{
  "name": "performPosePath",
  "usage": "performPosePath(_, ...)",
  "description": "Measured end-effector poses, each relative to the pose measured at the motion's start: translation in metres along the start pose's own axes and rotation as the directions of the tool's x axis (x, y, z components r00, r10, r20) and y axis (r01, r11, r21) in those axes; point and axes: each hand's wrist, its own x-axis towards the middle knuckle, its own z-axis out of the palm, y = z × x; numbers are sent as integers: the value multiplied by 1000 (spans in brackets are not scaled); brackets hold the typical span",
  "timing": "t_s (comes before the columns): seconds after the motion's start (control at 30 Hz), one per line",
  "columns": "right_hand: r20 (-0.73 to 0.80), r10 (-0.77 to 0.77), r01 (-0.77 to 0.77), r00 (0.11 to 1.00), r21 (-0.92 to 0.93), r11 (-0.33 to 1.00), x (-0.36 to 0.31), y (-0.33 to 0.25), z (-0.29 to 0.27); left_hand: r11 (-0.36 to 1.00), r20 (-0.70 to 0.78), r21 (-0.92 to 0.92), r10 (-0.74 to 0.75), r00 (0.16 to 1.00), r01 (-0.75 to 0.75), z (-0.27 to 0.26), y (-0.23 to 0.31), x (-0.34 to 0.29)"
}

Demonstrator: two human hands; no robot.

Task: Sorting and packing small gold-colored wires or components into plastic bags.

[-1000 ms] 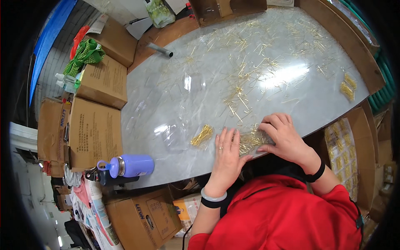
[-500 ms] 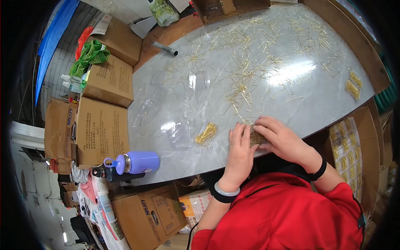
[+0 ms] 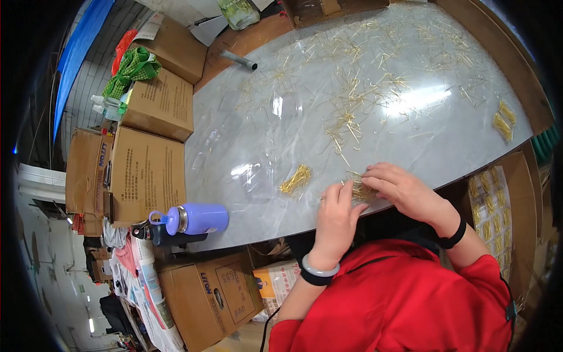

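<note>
Both hands, left hand (image 3: 337, 217) and right hand (image 3: 399, 188), pinching gold pin cluster (image 3: 359, 189); tidy gold bundle (image 3: 295, 179) at nine o'clock, nearer left.

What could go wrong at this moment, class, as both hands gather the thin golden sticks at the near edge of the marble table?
1. Both the left hand and right hand work a small pile of golden sticks right at the table edge; some could slip off into the lap.
2. The neat bundle lies loose beside the left hand; a stray nudge might scatter it.
3. The purple bottle lies on its side near the edge and may roll off.
</note>
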Motion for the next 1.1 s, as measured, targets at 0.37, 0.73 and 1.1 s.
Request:
performPosePath(0.37, -11, 23, -24, 1000, -102, 995, -5, 9, -15, 982, 12, 148, 117, 993, -117, -1, 3, 10)
performPosePath(0.73, -109, 211, -215, 971, -26, 976, -6, -22, 7, 971, 133, 72, 215, 967, -226, 25, -7, 19)
performPosePath(1.1, 65, 58, -58, 996, -13, 998, -5, 20, -30, 976, 54, -33, 216, 975, -214, 25, -12, 15)
